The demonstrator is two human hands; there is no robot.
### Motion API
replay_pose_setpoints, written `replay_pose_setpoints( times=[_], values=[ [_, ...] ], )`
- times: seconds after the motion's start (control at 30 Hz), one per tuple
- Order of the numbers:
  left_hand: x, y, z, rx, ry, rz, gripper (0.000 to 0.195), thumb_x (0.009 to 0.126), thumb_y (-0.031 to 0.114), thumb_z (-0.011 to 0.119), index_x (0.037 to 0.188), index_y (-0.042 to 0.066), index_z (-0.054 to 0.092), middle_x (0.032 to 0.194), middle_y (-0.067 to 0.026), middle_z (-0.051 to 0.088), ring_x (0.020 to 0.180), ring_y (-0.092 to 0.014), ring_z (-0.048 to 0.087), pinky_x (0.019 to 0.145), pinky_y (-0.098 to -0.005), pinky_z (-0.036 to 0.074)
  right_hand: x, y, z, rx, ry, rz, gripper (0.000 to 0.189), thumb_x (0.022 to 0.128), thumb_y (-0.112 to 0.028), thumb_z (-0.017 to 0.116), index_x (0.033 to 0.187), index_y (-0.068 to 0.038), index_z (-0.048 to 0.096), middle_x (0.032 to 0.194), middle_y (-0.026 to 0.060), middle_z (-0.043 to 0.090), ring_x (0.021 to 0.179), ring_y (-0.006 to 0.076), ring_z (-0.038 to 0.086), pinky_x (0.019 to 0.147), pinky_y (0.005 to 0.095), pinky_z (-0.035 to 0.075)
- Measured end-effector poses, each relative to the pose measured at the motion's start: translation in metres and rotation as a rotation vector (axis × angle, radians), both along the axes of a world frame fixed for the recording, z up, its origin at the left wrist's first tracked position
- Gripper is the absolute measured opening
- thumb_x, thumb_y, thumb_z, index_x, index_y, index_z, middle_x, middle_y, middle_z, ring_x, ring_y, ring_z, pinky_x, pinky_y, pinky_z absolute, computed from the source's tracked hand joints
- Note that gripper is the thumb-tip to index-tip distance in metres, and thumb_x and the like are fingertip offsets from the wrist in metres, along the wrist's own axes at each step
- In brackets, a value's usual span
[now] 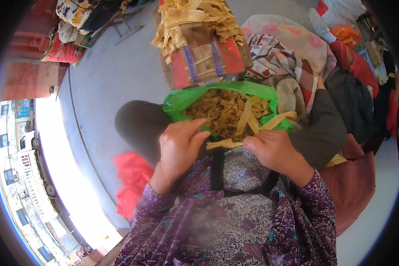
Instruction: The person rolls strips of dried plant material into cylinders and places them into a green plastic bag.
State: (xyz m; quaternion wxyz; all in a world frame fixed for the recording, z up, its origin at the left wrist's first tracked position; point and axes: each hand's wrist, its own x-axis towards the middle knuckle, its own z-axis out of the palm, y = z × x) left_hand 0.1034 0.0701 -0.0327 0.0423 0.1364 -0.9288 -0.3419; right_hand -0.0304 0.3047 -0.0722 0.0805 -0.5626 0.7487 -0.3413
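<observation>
A green plastic bag [219,87] lies open between my knees. Inside it is a heap of small yellowish-brown knotted pieces [219,109], with a few flat pale yellow strips [251,118] on top. My right hand [274,149] pinches a yellow strip [227,143] at the bag's near edge; its frayed end points left, and another length sticks out above the knuckles. My left hand [181,146] hovers at the bag's near left, thumb and forefinger apart, close to the strip's frayed end but not on it.
Beyond the bag, a low wooden stand with a red top [178,71] carries a pile of yellow strips [193,16] and taped clear plastic. Patterned cloths [279,56] lie to the right. Red plastic [129,183] rests on the floor at left, and a truck [36,179] shows outside.
</observation>
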Motion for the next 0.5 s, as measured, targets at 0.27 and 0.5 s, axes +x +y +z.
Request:
replay_pose_setpoints(
  times=[0.27, 0.5],
  values=[
    [-0.005, 0.019, -0.007, -0.056, 0.102, -0.66, 0.02, 0.071, 0.013, 0.074, 0.085, 0.007, 0.061, 0.076, -0.0052, 0.057, 0.072, -0.026, 0.058, 0.066, -0.0391, 0.047, 0.013, -0.004, 0.02, 0.007, 0.247, 0.174, 0.012, 0.077, -0.015, 0.067, 0.082, -0.009, 0.059, 0.06, 0.0009, 0.045, 0.06, 0.0171, 0.056, 0.047, 0.0344, 0.043],
    [0.006, 0.006, 0.003, -0.178, 0.077, -0.64, 0.012, 0.072, 0.012, 0.07, 0.079, 0.01, 0.06, 0.069, -0.0026, 0.049, 0.068, -0.022, 0.053, 0.062, -0.0354, 0.044, 0.008, 0.012, 0.017, 0.043, -0.14, 0.24, 0.012, 0.08, -0.013, 0.074, 0.082, -0.01, 0.062, 0.061, 0.0049, 0.057, 0.053, 0.0218, 0.06, 0.047, 0.0337, 0.046]
  ],
)
